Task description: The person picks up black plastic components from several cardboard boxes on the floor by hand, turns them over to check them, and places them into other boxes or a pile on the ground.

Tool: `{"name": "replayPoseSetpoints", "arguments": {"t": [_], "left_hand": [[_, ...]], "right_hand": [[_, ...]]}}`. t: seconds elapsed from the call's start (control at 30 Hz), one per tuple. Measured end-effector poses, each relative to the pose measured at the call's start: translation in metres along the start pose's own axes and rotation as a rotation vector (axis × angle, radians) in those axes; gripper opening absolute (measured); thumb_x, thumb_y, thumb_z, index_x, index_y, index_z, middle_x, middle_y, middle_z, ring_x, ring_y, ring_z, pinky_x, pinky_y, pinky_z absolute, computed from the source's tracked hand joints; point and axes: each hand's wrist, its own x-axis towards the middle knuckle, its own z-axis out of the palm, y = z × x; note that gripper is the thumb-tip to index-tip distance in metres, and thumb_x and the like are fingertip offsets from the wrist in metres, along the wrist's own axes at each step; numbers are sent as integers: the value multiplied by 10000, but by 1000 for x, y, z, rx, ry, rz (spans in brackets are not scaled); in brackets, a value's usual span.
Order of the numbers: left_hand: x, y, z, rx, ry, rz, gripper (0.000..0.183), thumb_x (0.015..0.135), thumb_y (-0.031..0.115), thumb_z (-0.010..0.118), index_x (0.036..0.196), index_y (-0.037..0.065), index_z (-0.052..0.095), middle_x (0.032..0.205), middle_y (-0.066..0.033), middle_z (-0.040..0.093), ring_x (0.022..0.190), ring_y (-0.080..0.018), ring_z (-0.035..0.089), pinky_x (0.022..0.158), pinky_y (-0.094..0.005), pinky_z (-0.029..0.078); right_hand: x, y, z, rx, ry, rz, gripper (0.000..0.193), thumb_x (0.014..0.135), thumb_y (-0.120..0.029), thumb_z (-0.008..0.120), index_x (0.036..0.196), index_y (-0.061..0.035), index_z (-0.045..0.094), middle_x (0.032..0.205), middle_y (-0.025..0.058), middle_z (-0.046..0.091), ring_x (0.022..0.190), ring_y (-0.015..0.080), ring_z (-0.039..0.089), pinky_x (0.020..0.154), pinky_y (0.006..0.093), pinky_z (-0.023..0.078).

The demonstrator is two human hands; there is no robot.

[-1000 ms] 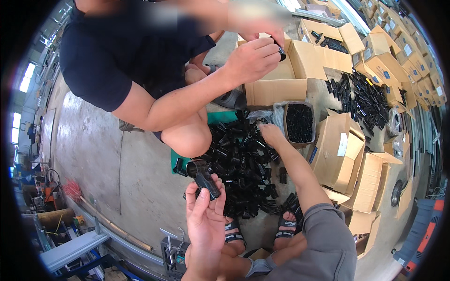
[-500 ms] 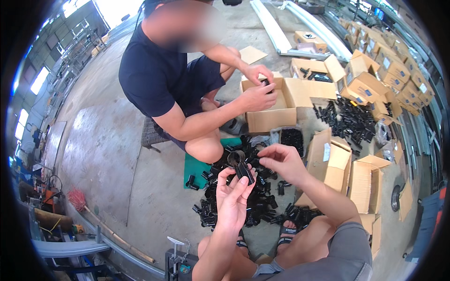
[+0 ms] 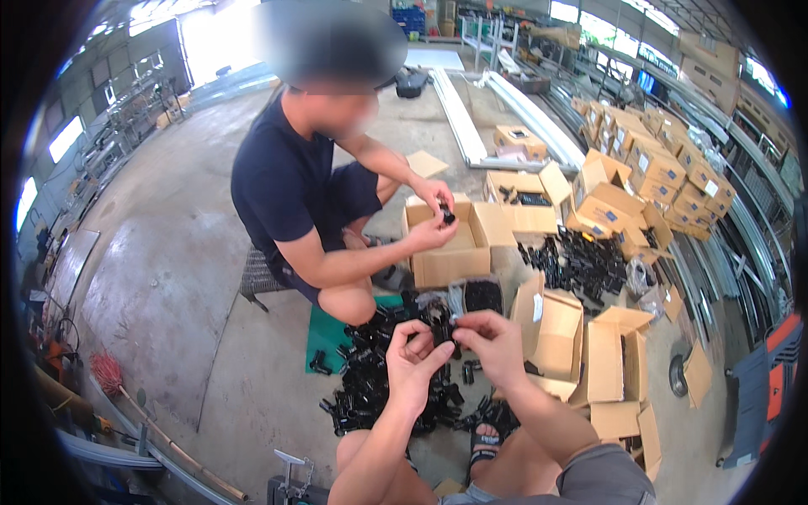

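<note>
My left hand [image 3: 409, 370] is closed round a black pipe clamp [image 3: 439, 320] with a ring-shaped end, held up over the heap. Close against its right side, my right hand [image 3: 495, 347] pinches with thumb and forefinger; whatever is between those fingertips is too small to make out. Below both hands lies a heap of black pipe fittings [image 3: 362, 380], partly on a green mat [image 3: 323, 332]. Across from me a seated person in a dark shirt holds a small black part [image 3: 447, 215] in both hands, above an open carton [image 3: 450, 268].
A small container of tiny black parts [image 3: 484, 296] stands beyond my right hand. Open cartons [image 3: 551, 341] line the right, near a second heap of black parts [image 3: 576, 263]. Stacked boxes [image 3: 648, 160] and long metal profiles rise behind. A red broom [image 3: 108, 373] lies at left.
My right hand has moved in from the right, closing its fingertips beside the clamp. The view has tilted up and shifted right. The other person still handles a small part.
</note>
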Motion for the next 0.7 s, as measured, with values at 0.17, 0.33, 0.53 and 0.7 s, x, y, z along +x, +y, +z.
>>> {"name": "replayPoseSetpoints", "arguments": {"t": [0.17, 0.33, 0.53, 0.7], "left_hand": [[-2, 0, -7, 39, -24, 1, 415, 831, -113, 717, 1120, 75, 487, 1040, -88, 703, 945, -117, 638, 849, -273, 517], [-3, 1, -2, 138, -23, -1, 416, 811, -97, 737, 1103, 80, 500, 992, -54, 666, 893, -115, 620, 779, -255, 528], [-5, -6, -2, 118, -16, -59, 422, 801, -100, 747, 1101, 82, 515, 1010, -47, 650, 927, -116, 613, 813, -264, 527], [-5, -15, 4, 102, 12, -59, 432, 781, -117, 761, 1090, 81, 532, 970, -30, 637, 931, -104, 600, 866, -273, 521]], "right_hand": [[-6, 4, 7, 37, 37, -12, 150, 882, -5, 712, 1028, 31, 724, 921, 64, 731, 776, 84, 654, 714, 236, 547], [-8, 15, 0, 94, -2, -69, 158, 912, 35, 654, 1063, 23, 697, 970, 51, 701, 869, 89, 649, 769, 226, 516], [-11, 19, -12, -206, 21, -311, 176, 887, 15, 671, 1056, 27, 718, 945, 111, 718, 829, 162, 680, 742, 260, 523], [-13, 13, -19, -296, 52, -404, 195, 864, -8, 693, 1055, 13, 729, 939, 134, 723, 813, 205, 691, 732, 286, 529]]}}
